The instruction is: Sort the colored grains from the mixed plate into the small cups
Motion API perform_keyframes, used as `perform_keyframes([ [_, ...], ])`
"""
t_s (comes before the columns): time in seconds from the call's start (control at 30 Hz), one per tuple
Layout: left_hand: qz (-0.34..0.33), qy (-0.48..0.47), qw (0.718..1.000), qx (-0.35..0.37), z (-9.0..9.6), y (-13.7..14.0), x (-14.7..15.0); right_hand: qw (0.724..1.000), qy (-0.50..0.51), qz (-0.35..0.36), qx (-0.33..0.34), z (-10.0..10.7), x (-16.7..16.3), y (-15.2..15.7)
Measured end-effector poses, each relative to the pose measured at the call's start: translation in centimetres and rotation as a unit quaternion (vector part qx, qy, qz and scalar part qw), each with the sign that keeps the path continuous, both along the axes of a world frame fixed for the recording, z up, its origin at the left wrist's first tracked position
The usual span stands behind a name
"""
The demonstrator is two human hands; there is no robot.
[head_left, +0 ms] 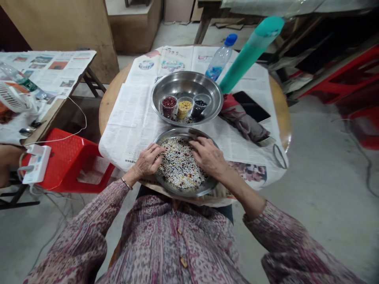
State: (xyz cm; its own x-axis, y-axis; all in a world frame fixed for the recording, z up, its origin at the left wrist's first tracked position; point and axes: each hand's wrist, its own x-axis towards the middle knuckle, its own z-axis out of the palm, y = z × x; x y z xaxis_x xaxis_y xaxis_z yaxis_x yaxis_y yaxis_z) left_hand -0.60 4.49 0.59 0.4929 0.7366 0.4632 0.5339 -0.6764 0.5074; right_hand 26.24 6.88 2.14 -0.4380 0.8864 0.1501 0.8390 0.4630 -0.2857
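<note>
A shallow metal basin (pixel 207 191) lies close to my body, holding white rice-like grains (pixel 180 165) mixed with red, yellow and black beans. Over its left rim is my left hand (pixel 148 157), fingers curled and thumb drawn toward them; anything between the fingertips is too small to make out. My right hand (pixel 209 156) reaches over the right side, its fingers apart and bent down at the grains. Behind stands a larger metal basin (pixel 183 79) with three clear cups: red beans (pixel 169 103), yellow beans (pixel 184 106) and black beans (pixel 200 104).
Newspaper (pixel 127 118) covers the round table. A blue-capped bottle (pixel 220 59), a green tube-shaped object (pixel 251 55), a dark phone-like slab (pixel 251 105) and a folded grey-red cloth item (pixel 241 120) lie right. A red stool (pixel 68 157) with a power strip (pixel 37 163) stands left.
</note>
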Motion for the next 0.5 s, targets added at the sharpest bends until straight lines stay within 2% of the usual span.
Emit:
perform_keyframes([
  [0.1, 0.001, 0.001, 1.000, 0.002, 0.1, 0.0, 0.0, 0.999, 0.004, -0.018, -0.033, -0.4, -1.2, -0.5],
  [0.27, 0.000, -0.003, 1.000, 0.005, 0.3, -0.1, 0.0, 0.988, 0.097, 0.073, -0.099, 0.4, -1.8, -3.3],
  [0.37, 0.002, 0.000, 1.000, 0.001, 0.2, -0.1, 0.0, 0.982, 0.157, 0.055, -0.088, 1.0, -0.5, -4.4],
  [0.5, -0.002, -0.008, 1.000, 0.015, -0.1, 0.1, 0.0, 0.987, 0.155, -0.010, -0.035, 0.5, 1.1, -5.4],
])
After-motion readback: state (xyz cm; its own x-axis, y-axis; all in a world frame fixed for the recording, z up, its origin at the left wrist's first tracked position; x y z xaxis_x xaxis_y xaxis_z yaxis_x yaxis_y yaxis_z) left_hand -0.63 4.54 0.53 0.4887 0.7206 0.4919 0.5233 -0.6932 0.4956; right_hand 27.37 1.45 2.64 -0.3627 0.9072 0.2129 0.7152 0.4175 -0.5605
